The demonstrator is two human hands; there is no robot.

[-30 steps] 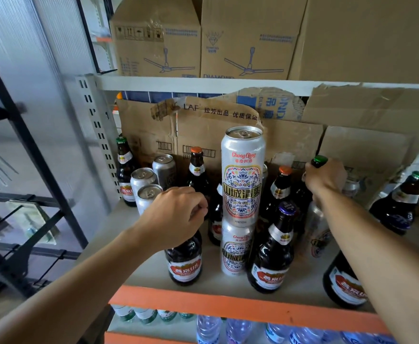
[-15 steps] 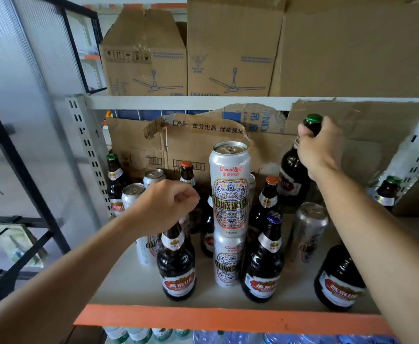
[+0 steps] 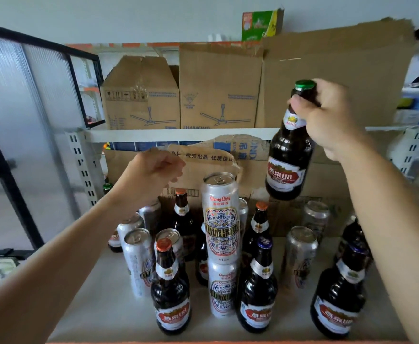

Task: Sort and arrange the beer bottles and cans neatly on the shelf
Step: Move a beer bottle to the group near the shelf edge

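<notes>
A pale shelf (image 3: 96, 299) filled the lower view. Large cardboard boxes (image 3: 141, 95) stood on the level above, and torn cardboard (image 3: 203, 167) lined the shelf's back edge. Brown beer bottles (image 3: 170, 294) and silver cans (image 3: 135, 259) stood mixed across it, not yet sorted: bottles along the front edge, cans mostly toward the left edge and right of centre. At the centre, one tall patterned can (image 3: 220, 219) stood upright on a second can (image 3: 222, 291), probably stacked to save room.

The right arm reached up from the lower right. The right hand (image 3: 327, 120) held a lifted bottle (image 3: 288, 165) well above the shelf's back right. Fingers and thumb wrapped its neck just under the green cap (image 3: 304, 84), a grip that likely let it clear its neighbours. It hung slightly tilted.

The left arm stretched in from the lower left. The left hand (image 3: 149, 180) hovered above the left cans, touching none, fingers curled into the palm. It appeared empty, though the fingertips were hidden.
</notes>
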